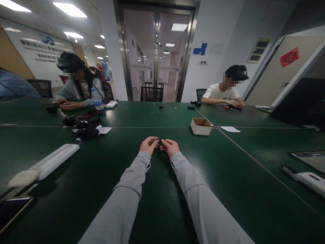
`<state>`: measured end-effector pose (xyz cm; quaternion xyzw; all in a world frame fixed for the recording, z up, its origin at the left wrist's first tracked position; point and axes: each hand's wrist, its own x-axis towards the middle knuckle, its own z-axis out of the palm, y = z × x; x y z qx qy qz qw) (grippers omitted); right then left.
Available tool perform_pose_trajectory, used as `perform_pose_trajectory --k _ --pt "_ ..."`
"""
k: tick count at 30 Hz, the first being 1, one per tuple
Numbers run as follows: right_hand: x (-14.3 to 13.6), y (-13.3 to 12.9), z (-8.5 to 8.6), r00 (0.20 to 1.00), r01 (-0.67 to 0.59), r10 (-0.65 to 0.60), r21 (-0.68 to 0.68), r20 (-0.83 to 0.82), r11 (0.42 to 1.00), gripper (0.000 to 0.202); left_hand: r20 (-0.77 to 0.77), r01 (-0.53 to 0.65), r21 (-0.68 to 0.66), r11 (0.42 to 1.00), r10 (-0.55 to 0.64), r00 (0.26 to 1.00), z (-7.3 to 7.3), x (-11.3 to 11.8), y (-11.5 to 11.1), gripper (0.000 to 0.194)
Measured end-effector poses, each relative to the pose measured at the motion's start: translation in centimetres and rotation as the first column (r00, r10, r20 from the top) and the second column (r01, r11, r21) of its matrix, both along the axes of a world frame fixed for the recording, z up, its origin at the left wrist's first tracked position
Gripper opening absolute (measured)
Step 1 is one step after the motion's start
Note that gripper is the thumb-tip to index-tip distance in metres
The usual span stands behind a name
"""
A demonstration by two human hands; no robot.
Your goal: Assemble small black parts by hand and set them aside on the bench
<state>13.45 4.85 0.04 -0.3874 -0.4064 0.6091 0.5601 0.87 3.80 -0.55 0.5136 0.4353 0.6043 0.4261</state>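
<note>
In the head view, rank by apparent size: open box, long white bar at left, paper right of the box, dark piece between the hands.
1. Long white bar
2. Open box
3. Paper
4. Dark piece, partly hidden; its visible part looks smallest.

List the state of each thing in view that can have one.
Left hand: pinched shut
Right hand: pinched shut
Small dark item: held by both hands, details unclear
Box: upright, open-topped
Water bottle: upright
Glass doors: shut
Ceiling lights: lit
Gold-edged phone: lying flat, screen dark
</note>
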Motion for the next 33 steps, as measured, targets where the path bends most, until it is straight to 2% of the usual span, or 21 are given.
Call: perform_pose_trajectory --k 3,8,19,25,33 --pt "-0.1 0.1 0.0 1.000 -0.010 0.009 0.006 0.021 1.000 0.027 0.040 -0.064 -0.073 0.995 0.068 0.997 0.1 0.0 0.2 0.030" --pt "0.0 0.1 -0.2 1.000 -0.016 0.016 0.018 0.023 1.000 0.026 0.035 -0.067 -0.124 0.990 0.071 0.997 0.1 0.1 0.2 0.030" --pt "0.4 0.2 -0.7 0.999 -0.030 0.027 0.065 0.041 0.997 0.025 -0.135 -0.098 -0.120 0.988 0.081 0.987 0.4 0.3 -0.4 0.029" --pt "0.5 0.3 -1.1 0.996 -0.040 0.031 0.105 0.082 0.994 0.027 -0.200 -0.124 -0.160 0.979 0.091 0.976 0.9 0.4 -0.8 0.030" --pt "0.6 0.4 -1.3 0.997 -0.045 0.036 0.142 0.068 0.989 0.033 -0.344 -0.169 -0.177 0.970 0.099 0.934 1.2 0.4 -0.9 0.036"
